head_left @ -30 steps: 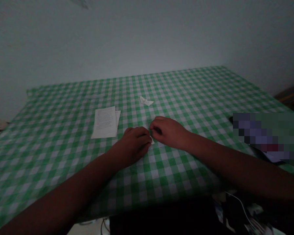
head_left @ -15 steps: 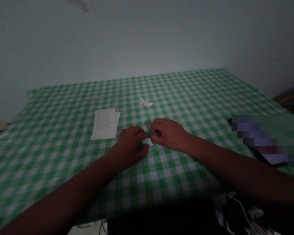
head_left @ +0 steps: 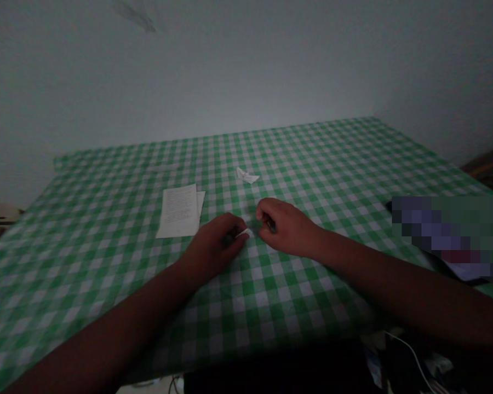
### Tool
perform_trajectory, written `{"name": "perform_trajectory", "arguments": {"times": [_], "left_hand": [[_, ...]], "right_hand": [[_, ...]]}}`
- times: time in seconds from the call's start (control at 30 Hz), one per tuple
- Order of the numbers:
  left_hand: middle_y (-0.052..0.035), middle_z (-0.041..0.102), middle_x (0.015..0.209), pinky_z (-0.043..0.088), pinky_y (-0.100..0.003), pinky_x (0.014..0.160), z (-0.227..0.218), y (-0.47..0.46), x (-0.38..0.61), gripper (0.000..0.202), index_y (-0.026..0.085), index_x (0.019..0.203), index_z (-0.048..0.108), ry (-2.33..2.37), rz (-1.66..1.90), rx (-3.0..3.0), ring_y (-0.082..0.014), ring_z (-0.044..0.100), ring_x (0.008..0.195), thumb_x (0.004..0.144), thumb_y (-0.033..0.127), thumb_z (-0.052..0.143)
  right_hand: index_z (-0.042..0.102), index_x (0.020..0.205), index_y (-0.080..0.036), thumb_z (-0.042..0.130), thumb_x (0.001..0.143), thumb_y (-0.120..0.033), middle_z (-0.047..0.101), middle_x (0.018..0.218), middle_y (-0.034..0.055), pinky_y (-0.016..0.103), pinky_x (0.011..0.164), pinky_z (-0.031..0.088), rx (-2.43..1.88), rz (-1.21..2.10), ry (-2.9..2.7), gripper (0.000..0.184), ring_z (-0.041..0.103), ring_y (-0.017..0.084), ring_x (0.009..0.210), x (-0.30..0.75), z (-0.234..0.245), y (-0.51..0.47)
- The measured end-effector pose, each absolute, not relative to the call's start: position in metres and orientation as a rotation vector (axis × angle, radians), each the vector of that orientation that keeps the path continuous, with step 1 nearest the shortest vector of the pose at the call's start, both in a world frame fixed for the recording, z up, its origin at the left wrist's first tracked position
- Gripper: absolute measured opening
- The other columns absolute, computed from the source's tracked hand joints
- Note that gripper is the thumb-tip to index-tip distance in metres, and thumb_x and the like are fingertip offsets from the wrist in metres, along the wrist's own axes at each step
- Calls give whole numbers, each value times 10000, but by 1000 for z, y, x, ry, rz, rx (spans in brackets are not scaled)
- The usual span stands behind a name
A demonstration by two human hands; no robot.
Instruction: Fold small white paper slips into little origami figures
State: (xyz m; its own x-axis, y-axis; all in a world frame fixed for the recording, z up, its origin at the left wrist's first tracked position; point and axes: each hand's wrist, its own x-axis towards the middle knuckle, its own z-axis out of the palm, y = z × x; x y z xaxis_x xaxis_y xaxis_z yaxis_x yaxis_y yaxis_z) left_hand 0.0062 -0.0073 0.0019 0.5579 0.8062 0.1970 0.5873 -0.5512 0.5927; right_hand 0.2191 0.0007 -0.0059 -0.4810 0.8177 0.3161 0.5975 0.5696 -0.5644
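Green-and-white gingham tablecloth [head_left: 312, 306] spread over a table, pale grey wall [head_left: 246, 71] behind. Landmark: two overlapping rectangular white paper sheets [head_left: 178, 210], lying flat on the cloth, the top one filled with lines of small dark print, too dim and fine to read; no brand or label legible anywhere. Just right of the sheets, left hand [head_left: 216, 241] rests low on the cloth, fingers curled and clenched, fingertips pinching a small folded piece of white paper [head_left: 243, 233], whose tip pokes out toward the right hand [head_left: 285, 227]. Right hand sits just beside that tip, fingers curled inward, thumb pressed near forefinger; cannot tell if they grasp anything. Farther from the person and right of the sheets, a small crumpled white paper scrap [head_left: 247, 175] lies apart on the cloth. Well right of the sheets, a pixelated dark object [head_left: 443, 235] sits at the cloth's edge, unreadable. Thin white cable [head_left: 411, 355] runs below the table's near edge, also right of the sheets.
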Motion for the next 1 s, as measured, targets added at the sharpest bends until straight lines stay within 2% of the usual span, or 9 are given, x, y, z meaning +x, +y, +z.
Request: {"name": "perform_trajectory", "arguments": {"times": [0.07, 0.13, 0.33, 0.63, 1.0], "left_hand": [[-6, 631, 851, 500, -300, 705, 3, -7, 6, 77, 195, 941, 593, 1137, 668, 2300, -153, 603, 773, 915, 266, 579], [-9, 648, 857, 509, -304, 714, 3, -7, 5, 86, 193, 938, 610, 1139, 684, 2281, -155, 616, 781, 916, 270, 580], [-8, 658, 850, 513, -298, 721, 2, -6, 5, 109, 191, 934, 632, 1086, 700, 2270, -148, 619, 772, 926, 281, 571], [-21, 661, 876, 503, -304, 758, 5, -7, 5, 88, 184, 905, 644, 1025, 740, 2307, -154, 618, 819, 925, 220, 566], [-23, 659, 865, 505, -312, 764, 7, -7, 4, 109, 187, 866, 665, 1017, 775, 2238, -158, 621, 821, 923, 238, 588]], "right_hand": [[510, 936, -193, 535, 730, -108, 552, 871, 16, 270, 681, 397, -1039, 533, -2230, 224, 516, 148, 774, 218, -5, -1], [535, 978, -193, 560, 767, -126, 569, 908, 30, 285, 728, 425, -954, 537, -2240, 223, 537, 158, 820, 217, -4, -3], [571, 868, -196, 582, 871, -207, 578, 822, 18, 287, 727, 446, -876, 551, -2214, 15, 557, 153, 793, 216, -6, -4], [582, 838, -196, 591, 869, -182, 585, 807, 13, 283, 731, 445, -852, 567, -2233, 35, 561, 149, 789, 216, -4, -4], [567, 821, -191, 553, 889, -164, 587, 791, 15, 300, 755, 432, -791, 475, -2301, 74, 544, 160, 795, 217, -2, -4]]}}
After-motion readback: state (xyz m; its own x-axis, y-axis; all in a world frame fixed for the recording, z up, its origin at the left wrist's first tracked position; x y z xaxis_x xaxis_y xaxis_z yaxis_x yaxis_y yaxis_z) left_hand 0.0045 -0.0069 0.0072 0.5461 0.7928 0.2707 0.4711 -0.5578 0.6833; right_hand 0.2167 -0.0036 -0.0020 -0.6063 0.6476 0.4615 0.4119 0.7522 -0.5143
